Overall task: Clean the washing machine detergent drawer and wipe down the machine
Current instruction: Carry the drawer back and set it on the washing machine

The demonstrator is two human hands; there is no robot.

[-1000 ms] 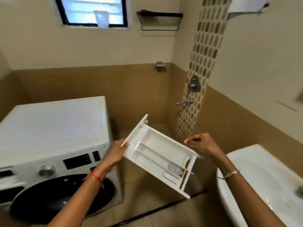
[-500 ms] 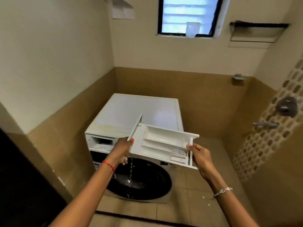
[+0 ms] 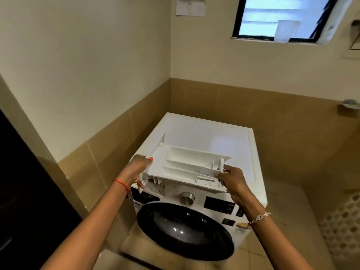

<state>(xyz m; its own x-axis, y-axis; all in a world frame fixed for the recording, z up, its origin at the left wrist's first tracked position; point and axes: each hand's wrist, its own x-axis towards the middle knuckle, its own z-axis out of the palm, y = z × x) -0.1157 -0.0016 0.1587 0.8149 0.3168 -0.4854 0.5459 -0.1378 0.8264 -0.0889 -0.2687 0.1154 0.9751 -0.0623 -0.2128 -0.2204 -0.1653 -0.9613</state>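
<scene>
White detergent drawer [image 3: 187, 164], one, gripped by left hand [image 3: 136, 169] and right hand [image 3: 232, 180].

The detergent drawer [image 3: 187, 162] is white plastic, smooth with a dull sheen. The washing machine [image 3: 214, 137] has a smooth, glossy white top; its door [image 3: 185, 230] is dark and reflective, its dial [image 3: 187, 198] looks like brushed metal. The brown wall tiles [image 3: 253, 106] are smooth and faintly shiny, the cream wall [image 3: 87, 55] above matt. The bracelet [image 3: 260, 217] looks metallic.
</scene>
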